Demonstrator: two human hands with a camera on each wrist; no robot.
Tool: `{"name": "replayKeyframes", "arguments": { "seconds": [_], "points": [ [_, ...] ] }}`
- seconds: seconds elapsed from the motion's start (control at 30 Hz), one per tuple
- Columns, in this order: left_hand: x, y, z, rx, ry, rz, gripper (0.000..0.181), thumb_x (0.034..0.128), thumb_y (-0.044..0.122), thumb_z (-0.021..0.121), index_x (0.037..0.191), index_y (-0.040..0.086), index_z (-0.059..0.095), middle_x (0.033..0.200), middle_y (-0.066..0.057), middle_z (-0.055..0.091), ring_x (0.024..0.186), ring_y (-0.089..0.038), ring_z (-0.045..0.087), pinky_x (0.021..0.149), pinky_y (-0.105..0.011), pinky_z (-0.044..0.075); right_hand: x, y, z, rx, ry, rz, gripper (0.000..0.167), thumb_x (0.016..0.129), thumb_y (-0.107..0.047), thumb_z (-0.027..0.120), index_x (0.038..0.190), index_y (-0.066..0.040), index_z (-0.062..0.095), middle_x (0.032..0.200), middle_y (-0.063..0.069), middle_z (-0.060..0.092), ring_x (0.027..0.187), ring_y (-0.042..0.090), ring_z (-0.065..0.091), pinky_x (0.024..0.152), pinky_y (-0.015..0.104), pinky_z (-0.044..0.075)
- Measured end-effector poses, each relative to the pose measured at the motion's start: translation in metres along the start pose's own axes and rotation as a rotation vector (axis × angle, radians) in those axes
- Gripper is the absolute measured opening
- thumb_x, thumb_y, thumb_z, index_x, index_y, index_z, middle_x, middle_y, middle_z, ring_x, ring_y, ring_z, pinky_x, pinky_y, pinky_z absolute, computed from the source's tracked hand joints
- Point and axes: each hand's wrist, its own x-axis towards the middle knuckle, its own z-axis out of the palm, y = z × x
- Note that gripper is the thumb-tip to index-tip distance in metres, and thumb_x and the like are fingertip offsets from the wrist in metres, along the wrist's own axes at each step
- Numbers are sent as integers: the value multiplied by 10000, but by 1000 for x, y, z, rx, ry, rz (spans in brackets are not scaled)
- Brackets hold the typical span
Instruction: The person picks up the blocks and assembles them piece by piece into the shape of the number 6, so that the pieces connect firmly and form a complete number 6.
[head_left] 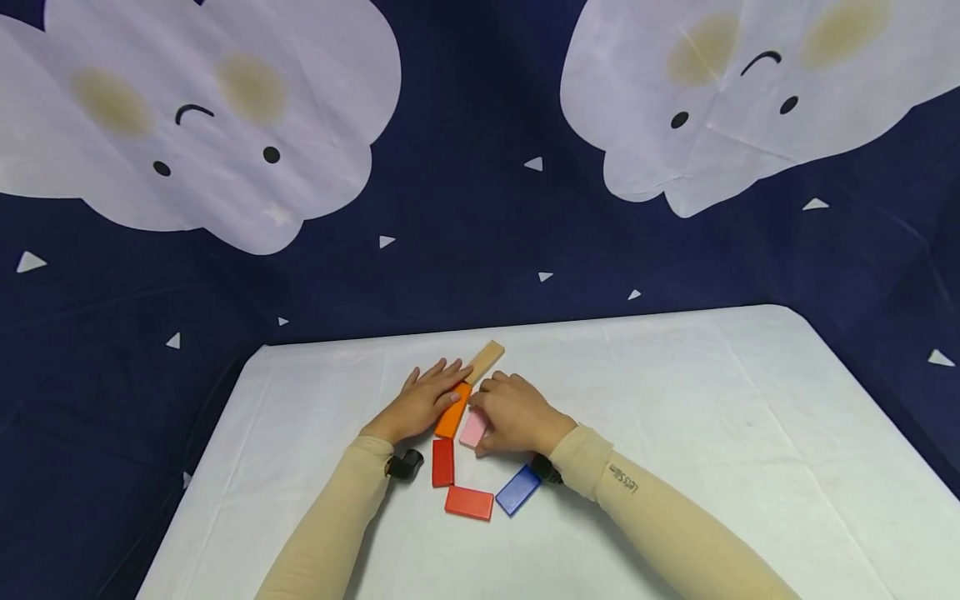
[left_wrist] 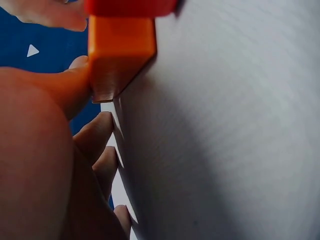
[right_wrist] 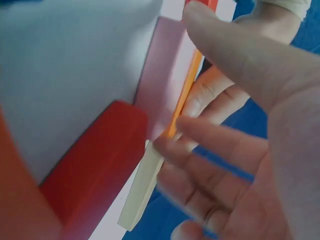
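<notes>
A pink block (head_left: 474, 427) lies by the right hand (head_left: 517, 412), whose thumb and fingers pinch it at its two ends. In the right wrist view the pink block (right_wrist: 159, 75) rests alongside a thin orange edge. The left hand (head_left: 423, 402) lies with fingers extended, its thumb on the orange block (head_left: 453, 412) and its fingertips by the plain wooden block (head_left: 486, 360). Below the orange block is a red block (head_left: 443, 462). A red block (right_wrist: 97, 165) near the pink one in the right wrist view is hidden by the right hand in the head view.
A lighter red block (head_left: 469, 503) and a blue block (head_left: 519, 490) lie nearer the person, the blue one beside the right wrist. All rest on a white-covered table (head_left: 712, 417). A dark blue cloth (head_left: 480, 208) with clouds hangs behind the far edge.
</notes>
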Motion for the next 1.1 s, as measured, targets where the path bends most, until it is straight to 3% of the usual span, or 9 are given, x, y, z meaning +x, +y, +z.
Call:
{"name": "replayKeyframes", "arguments": {
  "seconds": [0.17, 0.43, 0.93, 1.1],
  "points": [
    [1, -1, 1, 10, 1, 9, 520, 1071, 317, 464, 1574, 216, 373, 1634, -59, 297, 1533, -303, 158, 1195, -627, 3, 1, 2, 3, -27, 21, -55, 498, 718, -441, 895, 1070, -115, 763, 1052, 35, 711, 965, 205, 597, 845, 364, 489],
    [1, -1, 1, 9, -7, -4, 516, 1073, 328, 459, 1573, 231, 374, 1634, -50, 294, 1534, -295, 158, 1201, -612, 3, 0, -2, 5, -72, 45, -19, 460, 759, -484, 859, 1017, -115, 767, 996, 26, 719, 927, 203, 612, 813, 357, 490],
    [1, -2, 1, 10, -13, -10, 508, 1081, 328, 442, 1576, 242, 366, 1638, -40, 284, 1537, -283, 148, 1204, -606, 4, -5, 3, 3, -20, 57, -36, 350, 764, -430, 870, 907, -132, 751, 846, -17, 684, 811, 173, 564, 743, 333, 456],
    [1, -1, 1, 9, -13, -11, 512, 1078, 331, 447, 1576, 244, 365, 1638, -43, 285, 1536, -287, 153, 1202, -610, 6, -9, 8, -1, 64, 57, -45, 334, 762, -407, 878, 893, -128, 750, 826, -32, 668, 807, 159, 554, 766, 340, 468]
  ]
}}
